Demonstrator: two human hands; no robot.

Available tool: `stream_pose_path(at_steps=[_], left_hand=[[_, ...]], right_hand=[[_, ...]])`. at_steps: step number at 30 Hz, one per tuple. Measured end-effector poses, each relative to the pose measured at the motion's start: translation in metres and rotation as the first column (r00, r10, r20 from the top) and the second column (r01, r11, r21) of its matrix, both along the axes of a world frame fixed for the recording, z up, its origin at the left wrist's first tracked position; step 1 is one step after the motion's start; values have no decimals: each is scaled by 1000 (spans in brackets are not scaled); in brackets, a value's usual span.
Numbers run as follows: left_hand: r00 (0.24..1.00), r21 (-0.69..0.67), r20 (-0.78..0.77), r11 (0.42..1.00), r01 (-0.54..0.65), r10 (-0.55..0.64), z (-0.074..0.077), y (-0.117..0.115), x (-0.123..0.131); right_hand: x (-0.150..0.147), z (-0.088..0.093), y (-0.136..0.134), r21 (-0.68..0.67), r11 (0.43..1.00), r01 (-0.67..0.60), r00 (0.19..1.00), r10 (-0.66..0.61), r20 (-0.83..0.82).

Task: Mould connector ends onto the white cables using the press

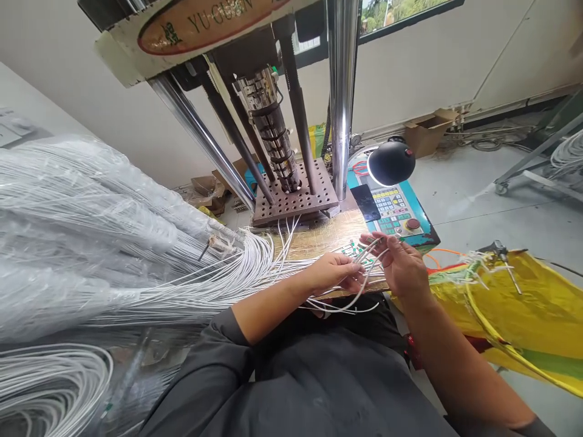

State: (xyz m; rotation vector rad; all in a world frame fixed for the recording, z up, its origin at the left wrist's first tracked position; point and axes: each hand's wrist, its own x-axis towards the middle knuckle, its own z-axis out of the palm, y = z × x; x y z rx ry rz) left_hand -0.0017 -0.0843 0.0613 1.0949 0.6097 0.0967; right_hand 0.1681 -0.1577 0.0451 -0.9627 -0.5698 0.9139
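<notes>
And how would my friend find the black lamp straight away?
Start at the tall metal press, then go right to the teal control box, beyond the person's right hand. The lamp hangs over that box: the only round black dome, with a small red knob.

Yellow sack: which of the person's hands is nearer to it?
Right. The right hand is to the left of the yellow sack; the left hand is farther left, beyond the right hand.
</notes>
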Motion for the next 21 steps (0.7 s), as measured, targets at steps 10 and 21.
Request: stream_pose_path(at_steps=[10,21], left_hand=[[969,-117,115,972,-203,217,-22,-33,-1],[982,128,117,979,-161,146,-38,-38,-24]], right_hand=[[-52,-29,-24,-184,971,-153,980,173,102],[-47,-5,-13,-234,956,-180,854,269,445]])
